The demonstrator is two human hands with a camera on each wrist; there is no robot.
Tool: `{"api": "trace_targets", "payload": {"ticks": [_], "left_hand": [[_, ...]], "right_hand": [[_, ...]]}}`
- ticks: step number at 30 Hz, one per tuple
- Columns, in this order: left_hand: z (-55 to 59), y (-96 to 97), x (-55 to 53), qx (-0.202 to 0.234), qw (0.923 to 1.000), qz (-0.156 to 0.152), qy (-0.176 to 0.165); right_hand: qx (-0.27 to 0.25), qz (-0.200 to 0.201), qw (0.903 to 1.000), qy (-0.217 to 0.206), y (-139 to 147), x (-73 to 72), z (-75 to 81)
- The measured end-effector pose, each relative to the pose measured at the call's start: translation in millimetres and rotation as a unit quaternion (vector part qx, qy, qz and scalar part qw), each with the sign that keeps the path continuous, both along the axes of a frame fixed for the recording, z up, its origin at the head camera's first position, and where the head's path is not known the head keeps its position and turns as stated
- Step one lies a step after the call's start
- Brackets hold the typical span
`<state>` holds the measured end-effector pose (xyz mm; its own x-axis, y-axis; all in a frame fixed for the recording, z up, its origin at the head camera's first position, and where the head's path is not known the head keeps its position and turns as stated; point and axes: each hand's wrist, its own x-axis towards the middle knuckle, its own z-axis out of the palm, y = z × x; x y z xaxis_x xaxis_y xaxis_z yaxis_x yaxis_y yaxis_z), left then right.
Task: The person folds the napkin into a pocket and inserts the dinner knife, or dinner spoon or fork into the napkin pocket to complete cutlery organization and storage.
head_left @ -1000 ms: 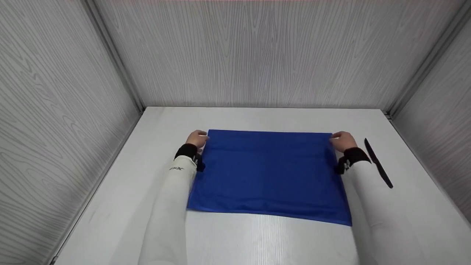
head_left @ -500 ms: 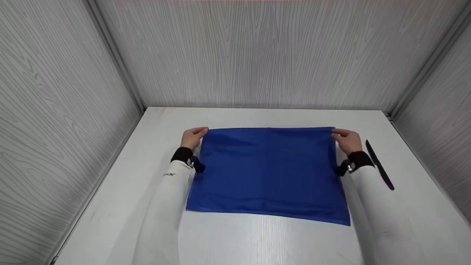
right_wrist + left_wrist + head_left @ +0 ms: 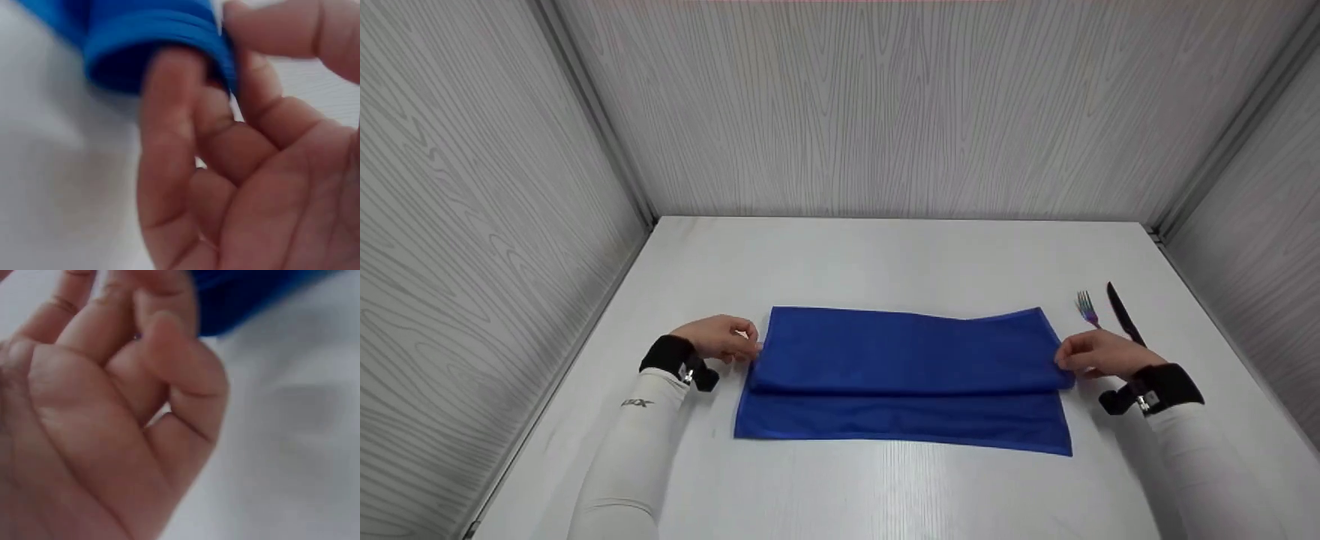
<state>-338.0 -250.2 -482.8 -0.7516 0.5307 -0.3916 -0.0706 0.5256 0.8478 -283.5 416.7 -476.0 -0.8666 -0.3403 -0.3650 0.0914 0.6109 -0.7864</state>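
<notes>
A blue cloth (image 3: pixel 900 351) lies on the white table, its far part folded over toward the person so that a strip of the lower layer (image 3: pixel 900 420) shows in front. My left hand (image 3: pixel 718 337) pinches the fold's left side; in the left wrist view its curled fingers hide most of the cloth (image 3: pixel 242 298). At the opposite side my right hand (image 3: pixel 1102 354) grips the fold's right end. The right wrist view shows fingers tucked inside the rolled cloth (image 3: pixel 152 28), the thumb on its outer side. The far right corner is slightly raised.
Beyond the right hand lie a rainbow-tinted fork (image 3: pixel 1086 307), its handle partly hidden by that hand, and a dark knife (image 3: pixel 1123 313). Grey wood-grain panels (image 3: pixel 870 112) enclose the table (image 3: pixel 840 259) at the back and both sides.
Both hands have drawn the cloth's far edge toward the person, doubling it over, and have spread slightly outward. The fork beside the knife has come into view.
</notes>
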Motion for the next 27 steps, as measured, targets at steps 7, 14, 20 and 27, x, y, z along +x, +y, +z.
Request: {"api": "trace_targets", "payload": {"ticks": [7,14,20,27], "left_hand": [[0.2,31.3,-14.0,-0.026,0.9837,0.177,-0.015],[-12.7,54.8,-24.1,0.034,0.969,0.243,0.026],[-9.6,58.1,-26.9,0.106,0.9641,0.231,0.077],[20.7,49.4,-34.7,0.147,0.9301,0.273,0.197]], "right_hand": [[0.004,-0.127,0.9918,0.013,-10.2,-17.6,-10.4],[0.071,-0.078,0.9902,0.091,-24.4,-29.7,-6.3],[0.048,-0.031,0.9929,0.104,-18.8,-31.4,8.9],[0.03,-0.08,0.9868,0.137,-12.2,-40.9,41.1]]}}
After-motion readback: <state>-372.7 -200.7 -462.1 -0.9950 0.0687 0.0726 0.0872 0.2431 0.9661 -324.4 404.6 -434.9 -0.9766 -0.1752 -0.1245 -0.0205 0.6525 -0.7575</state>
